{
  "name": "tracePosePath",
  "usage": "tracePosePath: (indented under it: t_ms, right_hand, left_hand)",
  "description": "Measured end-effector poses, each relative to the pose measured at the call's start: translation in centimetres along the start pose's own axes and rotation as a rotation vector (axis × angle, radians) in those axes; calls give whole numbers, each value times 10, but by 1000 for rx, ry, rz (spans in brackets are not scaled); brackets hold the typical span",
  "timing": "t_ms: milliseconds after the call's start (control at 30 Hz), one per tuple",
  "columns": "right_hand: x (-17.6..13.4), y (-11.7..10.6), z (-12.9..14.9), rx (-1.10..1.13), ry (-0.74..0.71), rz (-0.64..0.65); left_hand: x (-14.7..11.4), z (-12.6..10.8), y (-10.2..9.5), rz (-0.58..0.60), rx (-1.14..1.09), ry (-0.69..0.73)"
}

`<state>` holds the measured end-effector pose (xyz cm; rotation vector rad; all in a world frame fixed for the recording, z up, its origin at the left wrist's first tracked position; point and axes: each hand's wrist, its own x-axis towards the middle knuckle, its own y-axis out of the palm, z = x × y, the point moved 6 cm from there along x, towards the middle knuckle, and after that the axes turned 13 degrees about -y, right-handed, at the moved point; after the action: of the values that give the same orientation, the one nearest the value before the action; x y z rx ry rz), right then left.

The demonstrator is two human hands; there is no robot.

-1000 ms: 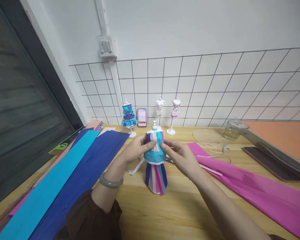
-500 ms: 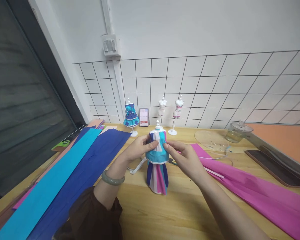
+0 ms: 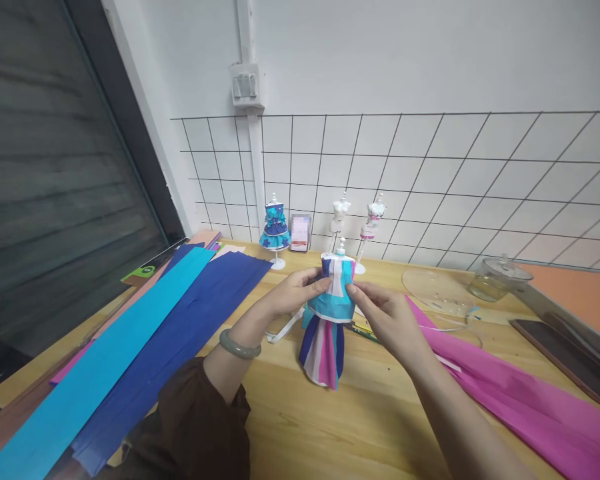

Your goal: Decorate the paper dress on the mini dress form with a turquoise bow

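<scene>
A miniature dress form (image 3: 341, 248) stands on the table between my hands. It wears a paper dress (image 3: 333, 311) with a striped bodice, a turquoise overskirt with a white hem, and a long skirt striped in navy, white, pink and teal. My left hand (image 3: 303, 290) pinches the dress at its left side, thumb on the front and fingers behind. On the other side my right hand (image 3: 380, 310) grips it between thumb and fingers. A white strip (image 3: 285, 328) curls on the table near my left hand. Scissors (image 3: 364, 331) lie partly hidden behind my right hand.
Blue and turquoise paper sheets (image 3: 195, 313) spread on the left, a pink sheet (image 3: 510, 387) on the right. Along the wall stand a dressed form (image 3: 275, 230), a propped phone (image 3: 300, 233) and two white forms (image 3: 340, 217). A glass teapot (image 3: 495, 283) and a dark tray (image 3: 565, 357) sit right.
The whole view has shifted, so things appear further right. The dress form leans slightly more to the right at its top. Both hands keep their hold on the dress.
</scene>
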<state>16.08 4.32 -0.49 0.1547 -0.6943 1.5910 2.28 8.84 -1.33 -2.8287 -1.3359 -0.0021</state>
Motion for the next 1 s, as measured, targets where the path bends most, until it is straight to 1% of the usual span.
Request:
tracePosePath:
  t_ms: [133, 233, 300, 433, 600, 767, 867, 1000]
  right_hand:
    - [0, 4, 4, 2, -26, 46]
    - [-1, 7, 5, -6, -15, 69]
    - [-1, 8, 5, 0, 3, 82]
    - [-2, 8, 6, 11, 3, 80]
    - [-1, 6, 12, 15, -93, 33]
    - [-3, 6, 11, -49, -124, -18]
    - [-4, 5, 11, -72, -123, -29]
    - [-3, 4, 10, -19, -70, 14]
  left_hand:
    - [-2, -6, -1, -50, -20, 38]
    - [-4, -5, -5, -101, -19, 8]
    - [-4, -3, -8, -111, -20, -21]
    - [-6, -3, -10, -98, -3, -33]
    - [-10, -10, -2, -65, 23, -24]
    - [-13, -15, 3, -92, 63, -13]
    - [-13, -14, 3, -103, 87, -26]
    - [-12, -12, 2, -64, 66, -35]
